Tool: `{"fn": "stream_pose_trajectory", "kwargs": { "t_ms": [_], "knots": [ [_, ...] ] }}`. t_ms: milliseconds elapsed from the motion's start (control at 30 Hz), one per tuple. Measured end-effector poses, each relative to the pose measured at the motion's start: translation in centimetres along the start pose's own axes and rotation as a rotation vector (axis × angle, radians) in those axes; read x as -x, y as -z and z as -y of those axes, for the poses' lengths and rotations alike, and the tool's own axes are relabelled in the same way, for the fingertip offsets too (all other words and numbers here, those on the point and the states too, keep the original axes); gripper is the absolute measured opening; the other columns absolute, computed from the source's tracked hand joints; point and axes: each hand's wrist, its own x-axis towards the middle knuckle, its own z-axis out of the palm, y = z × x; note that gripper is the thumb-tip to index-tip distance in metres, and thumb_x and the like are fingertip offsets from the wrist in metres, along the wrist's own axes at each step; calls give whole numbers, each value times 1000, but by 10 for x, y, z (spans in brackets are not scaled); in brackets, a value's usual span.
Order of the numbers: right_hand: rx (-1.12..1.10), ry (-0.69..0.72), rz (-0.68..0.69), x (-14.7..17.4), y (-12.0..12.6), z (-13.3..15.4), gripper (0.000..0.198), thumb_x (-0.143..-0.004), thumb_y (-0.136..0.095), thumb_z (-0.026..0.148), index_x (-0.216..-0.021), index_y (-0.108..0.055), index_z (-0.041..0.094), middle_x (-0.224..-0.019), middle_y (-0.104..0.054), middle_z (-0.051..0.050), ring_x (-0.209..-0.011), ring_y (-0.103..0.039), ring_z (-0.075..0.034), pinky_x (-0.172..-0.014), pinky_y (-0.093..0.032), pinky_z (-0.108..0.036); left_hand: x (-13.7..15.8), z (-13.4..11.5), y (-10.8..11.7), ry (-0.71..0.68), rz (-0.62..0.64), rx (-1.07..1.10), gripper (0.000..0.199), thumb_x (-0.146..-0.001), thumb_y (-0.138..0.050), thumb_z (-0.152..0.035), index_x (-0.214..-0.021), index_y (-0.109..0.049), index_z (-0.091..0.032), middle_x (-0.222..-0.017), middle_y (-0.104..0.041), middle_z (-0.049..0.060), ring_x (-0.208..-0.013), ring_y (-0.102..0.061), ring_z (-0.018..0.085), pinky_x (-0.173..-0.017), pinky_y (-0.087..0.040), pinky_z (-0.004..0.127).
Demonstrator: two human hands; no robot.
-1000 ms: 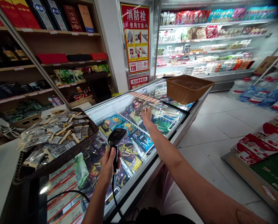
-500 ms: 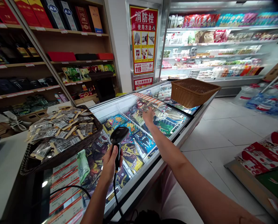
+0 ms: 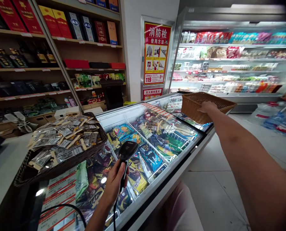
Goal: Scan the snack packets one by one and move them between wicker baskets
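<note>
My left hand [image 3: 116, 179] is wrapped round the handle of a black barcode scanner [image 3: 128, 150], held above the glass-topped chest freezer [image 3: 155, 189]; its cable hangs down. My right arm stretches forward, and my right hand [image 3: 209, 106] is at the near rim of a brown wicker basket [image 3: 193, 110], its fingers curled over the rim. That basket stands on the far end of the freezer. Several small clear packets [image 3: 153, 123] with tan edges lie on the glass, between the two hands.
At left, a dark woven basket [image 3: 20, 171] is heaped with similar packets [image 3: 68, 131]. Price sheets [image 3: 58, 195] and a green packet [image 3: 81, 179] lie beside it. Bagged frozen goods [image 3: 137, 175] show through the glass. Shelves [image 3: 92, 41] and a lit refrigerator [image 3: 229, 61] stand behind.
My right hand has left the packets on the freezer glass and moved right to the wicker basket's rim. The left hand still holds the scanner. The view has shifted slightly.
</note>
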Motion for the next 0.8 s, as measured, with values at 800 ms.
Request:
{"fn": "stream_pose_trajectory", "kwargs": {
  "t_ms": [800],
  "knots": [
    [-1051,178,-112,96,-87,291,27,-106,-45,34,-122,-56,15,-124,-66,-15,-111,-59,-26,-97,-46,-35,1,8,4,-21,45,-24,59,-91,-62,-78,-86,-59,-19,-78,-59,0,-44,-46,6,-42,-33,21]
  ]
}}
